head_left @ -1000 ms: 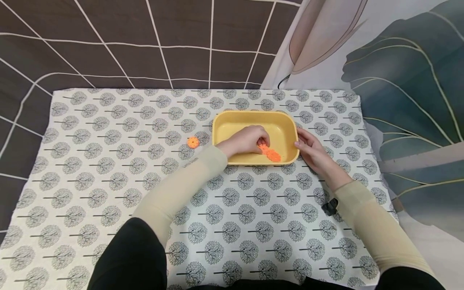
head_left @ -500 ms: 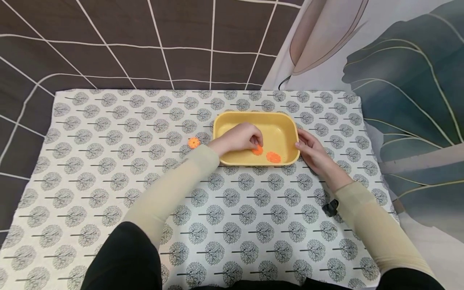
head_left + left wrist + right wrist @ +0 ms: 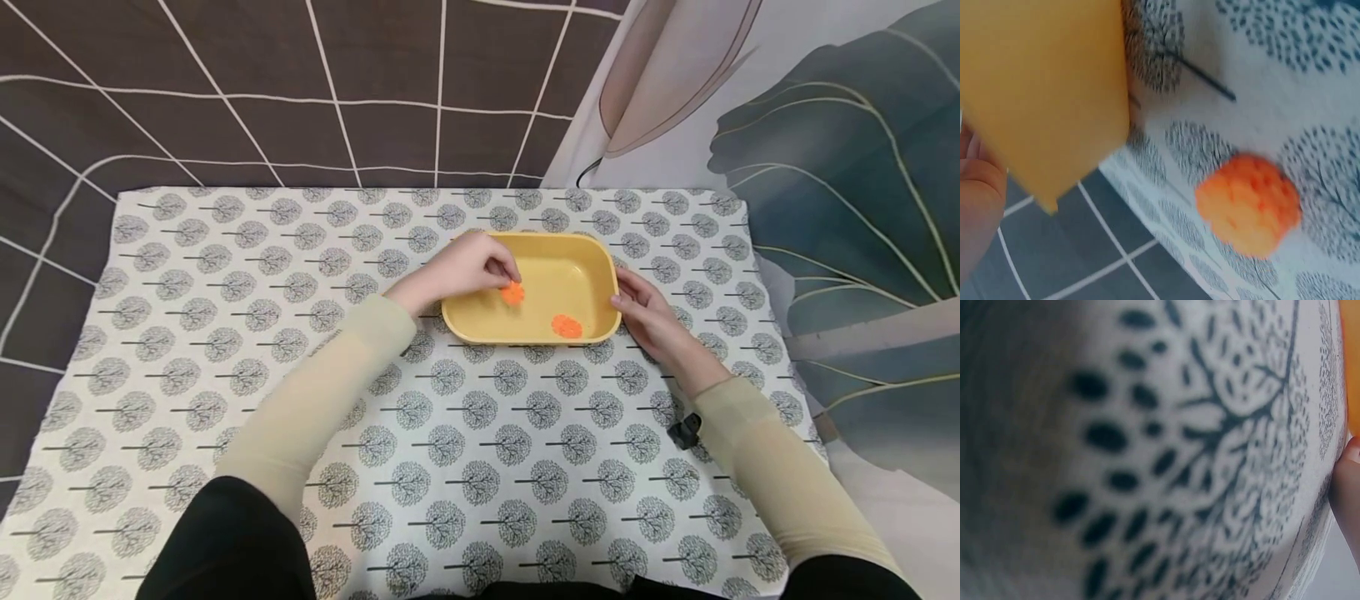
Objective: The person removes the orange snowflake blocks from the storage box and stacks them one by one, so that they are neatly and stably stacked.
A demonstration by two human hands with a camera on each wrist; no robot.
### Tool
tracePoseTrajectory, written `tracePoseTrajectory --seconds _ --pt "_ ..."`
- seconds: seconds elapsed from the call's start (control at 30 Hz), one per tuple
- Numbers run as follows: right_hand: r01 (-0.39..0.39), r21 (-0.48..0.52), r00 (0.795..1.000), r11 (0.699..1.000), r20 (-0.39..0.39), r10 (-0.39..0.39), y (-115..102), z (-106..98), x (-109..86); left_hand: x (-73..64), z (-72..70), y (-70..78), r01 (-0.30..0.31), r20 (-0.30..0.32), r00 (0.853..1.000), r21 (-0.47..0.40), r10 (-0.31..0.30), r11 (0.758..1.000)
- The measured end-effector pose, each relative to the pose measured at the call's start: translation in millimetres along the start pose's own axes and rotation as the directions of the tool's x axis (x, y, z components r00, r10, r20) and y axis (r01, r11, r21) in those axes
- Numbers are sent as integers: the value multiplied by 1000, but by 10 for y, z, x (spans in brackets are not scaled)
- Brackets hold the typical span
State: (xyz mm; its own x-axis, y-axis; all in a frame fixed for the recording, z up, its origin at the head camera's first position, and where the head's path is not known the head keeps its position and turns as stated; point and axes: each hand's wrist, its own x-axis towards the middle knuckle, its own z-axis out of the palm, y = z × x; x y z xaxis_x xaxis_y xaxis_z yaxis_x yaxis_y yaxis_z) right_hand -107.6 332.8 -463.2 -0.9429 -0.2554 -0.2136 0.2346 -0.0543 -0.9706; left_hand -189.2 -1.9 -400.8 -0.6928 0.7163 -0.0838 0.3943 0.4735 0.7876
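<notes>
My left hand is over the left end of the yellow plastic tray, pinching a small orange flower-shaped piece between thumb and fingertips. A second orange piece lies on the tray's floor near the front right. Outside the tray, on the cloth, sits a third scalloped orange piece, seen in the left wrist view and hidden by the left forearm in the head view. At the tray's right end, my right hand holds the side, thumb on the rim and fingers along the outer wall.
A white cloth printed with grey trees covers the table. Behind it hangs a dark fabric with white grid lines, and a leaf-patterned curtain hangs at the right. A small black device sits at the right wrist.
My left hand has moved left and up from the middle of the tray, bringing one orange piece with it. The other orange piece stays in the tray, and the right hand is still.
</notes>
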Motion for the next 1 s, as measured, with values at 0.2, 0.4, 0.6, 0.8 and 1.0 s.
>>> tracePoseTrajectory --seconds 0.2,0.4,0.6,0.8,1.0 --pt "14 21 1000 1000 -1 -14 9 3 -4 -179 -219 -32 55 -89 994 -87 -63 995" --pt "12 15 1000 1000 -9 -12 13 -5 -2 -373 -404 -135 117 -167 976 -132 -138 984" --pt "7 7 1000 1000 -1 -7 5 -8 -4 -562 -543 -279 175 -207 957 -148 -203 973" --pt "-10 0 1000 1000 -4 10 -3 -4 -1 -746 -632 -405 250 -232 932 -142 -278 958" --pt "-8 -12 1000 1000 -4 8 14 -8 5 -890 -632 -517 297 -195 922 -194 -333 935"
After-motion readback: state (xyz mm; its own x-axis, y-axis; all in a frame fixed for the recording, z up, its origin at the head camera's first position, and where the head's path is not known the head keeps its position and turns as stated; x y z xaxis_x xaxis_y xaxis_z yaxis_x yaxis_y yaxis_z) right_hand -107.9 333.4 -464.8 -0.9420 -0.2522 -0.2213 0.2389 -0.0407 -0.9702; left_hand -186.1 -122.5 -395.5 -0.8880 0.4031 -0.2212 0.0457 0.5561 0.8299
